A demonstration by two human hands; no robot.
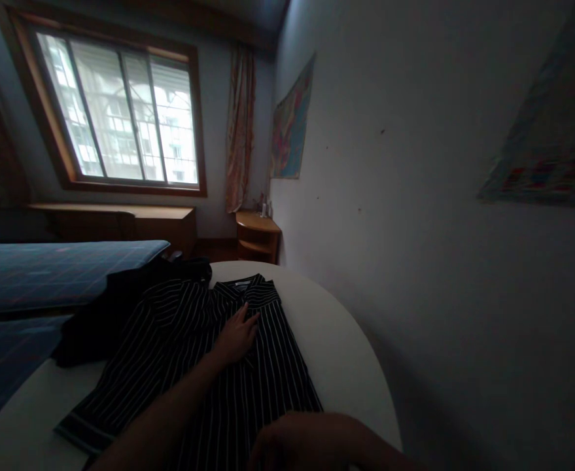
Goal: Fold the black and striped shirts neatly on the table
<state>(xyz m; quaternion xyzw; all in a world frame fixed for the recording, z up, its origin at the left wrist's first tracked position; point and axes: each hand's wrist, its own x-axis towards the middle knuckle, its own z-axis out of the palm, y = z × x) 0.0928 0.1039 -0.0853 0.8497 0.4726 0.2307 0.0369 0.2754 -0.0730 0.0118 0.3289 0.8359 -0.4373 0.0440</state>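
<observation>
A black shirt with thin white stripes (272,353) is spread on a round white table (339,333), its collar at the far side and a short sleeve out to the left. My left hand (238,335) lies on the front of the shirt below the collar, fingers stretched out and apart. At the bottom of the view my right hand (311,439) is bent over the shirt's right edge, fingers curled down onto the cloth. Its fingertips are dark and partly cut off by the frame.
Plain black cloth (95,320) lies at the table's left edge beside the shirt. A bed with a blue checked cover (61,271) stands to the left. The white wall (415,275) runs close along the right. A wooden corner shelf (258,224) and a desk (164,219) stand farther back.
</observation>
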